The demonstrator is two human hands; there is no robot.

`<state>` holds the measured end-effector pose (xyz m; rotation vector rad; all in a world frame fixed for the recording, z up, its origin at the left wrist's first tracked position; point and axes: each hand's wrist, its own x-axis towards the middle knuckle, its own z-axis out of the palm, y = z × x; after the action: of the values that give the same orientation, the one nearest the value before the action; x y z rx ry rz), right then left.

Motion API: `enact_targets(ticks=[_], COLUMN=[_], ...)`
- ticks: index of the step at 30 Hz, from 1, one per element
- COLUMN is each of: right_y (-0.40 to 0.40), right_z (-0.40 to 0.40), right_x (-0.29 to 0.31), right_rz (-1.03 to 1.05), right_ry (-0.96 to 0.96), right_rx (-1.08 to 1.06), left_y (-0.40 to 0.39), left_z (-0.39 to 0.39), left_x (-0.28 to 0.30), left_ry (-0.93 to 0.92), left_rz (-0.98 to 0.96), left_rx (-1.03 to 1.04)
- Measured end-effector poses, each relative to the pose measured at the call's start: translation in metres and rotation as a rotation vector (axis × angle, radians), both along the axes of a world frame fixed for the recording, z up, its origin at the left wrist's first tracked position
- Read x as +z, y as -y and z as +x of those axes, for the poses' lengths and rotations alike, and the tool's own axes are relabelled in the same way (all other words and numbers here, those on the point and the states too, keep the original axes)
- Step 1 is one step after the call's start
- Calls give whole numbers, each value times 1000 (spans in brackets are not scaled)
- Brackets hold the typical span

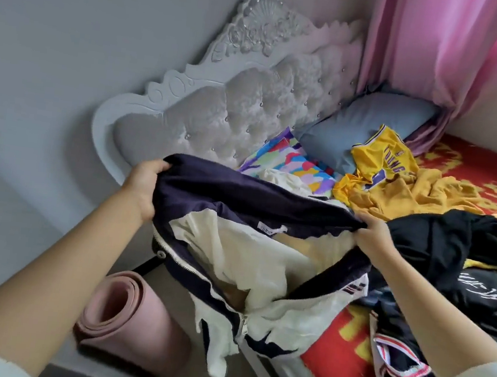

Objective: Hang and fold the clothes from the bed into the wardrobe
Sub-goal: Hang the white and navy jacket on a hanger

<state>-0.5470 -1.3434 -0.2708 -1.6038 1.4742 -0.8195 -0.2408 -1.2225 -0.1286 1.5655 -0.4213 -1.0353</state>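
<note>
The task stands near its start, by my reading. You hold one jacket (252, 250) up over the bed (475, 170) edge; the wardrobe is not in view, and no hanger shows. Clothes remain on the bed: a yellow jersey (383, 160) beyond your right hand (375, 237), a black hoodie (452, 239) just right of it, more dark garments (409, 346) below that forearm, a multicoloured cloth (290, 165) beyond the jacket.

Your left hand (143, 188) is clamped on the jacket's dark shoulder, fingers curled over the fabric. Your right hand pinches the opposite shoulder, fingers closed on the cloth. The jacket hangs between both hands, front open, pale lining showing, zip low at centre.

Left to do: hang or fold this jacket, then the rest.
</note>
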Motion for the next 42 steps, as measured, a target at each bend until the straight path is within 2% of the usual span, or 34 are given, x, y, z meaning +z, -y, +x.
enact_targets(ticks=[2, 5, 7, 9, 11, 14, 16, 18, 21, 23, 24, 25, 26, 28, 29, 31, 33, 36, 38, 40, 42], right_y=[1, -4, -4, -3, 1, 4, 0, -3, -7, -7, -7, -7, -9, -12, -14, -20, -25, -30, -28, -25, -28], right_z=[-19, -33, -33, -33, -42, -59, -66, -66, -60, -52, -45, -36, -28, -13, -8, -4, -5, -12, -22, -35, -42], right_x=[37, 88, 115, 132, 141, 145, 144, 141, 138, 137, 138, 139, 141, 144, 145, 145, 146, 147, 145, 137, 129], right_rz=[-47, -147, -138, -126, -136, -129, -103, -84, -91, -123, -146, -174, -202, -247, -267, -309, -323, -389, -459, -524, -675], right_ry=[108, 167, 192, 200, 209, 173, 119, 123, 186, 161, 127, 81, 26, -69, -107, -175, -261, -347, -384, -422, -489], right_rx=[19, 134, 234, 318, 357, 347, 325, 293, 215, 146, 136, 138, 145, 161, 181, 248, 312, 360, 361, 354, 426], left_y=[-7, -12, -8, -3, 5, 17, 27, 34, 40, 47, 50, 52, 51, 41, 33, 24, 31, 36, 31, 31, 39], left_z=[26, 43, 42, 38, 34, 34, 33, 22, 8, -1, -11, -26, -46, -87, -105, -124, -127, -134, -138, -137, -129], left_x=[-13, -31, -42, -53, -60, -68, -72, -73, -77, -81, -81, -81, -82, -81, -81, -87, -95, -94, -89, -83, -74], left_ry=[70, 175, 368, 581, 648, 606, 651, 717, 988, 1203, 1267, 1298, 1277, 1099, 1000, 917, 835, 628, 381, 13, -114], left_rz=[168, 451, 687, 798, 795, 709, 648, 648, 754, 823, 782, 637, 413, -34, -199, -360, -395, -330, -310, -281, -183], left_rx=[-4, -166, -335, -501, -519, -359, -294, -342, -545, -637, -604, -540, -492, -554, -633, -745, -708, -687, -641, -579, -461])
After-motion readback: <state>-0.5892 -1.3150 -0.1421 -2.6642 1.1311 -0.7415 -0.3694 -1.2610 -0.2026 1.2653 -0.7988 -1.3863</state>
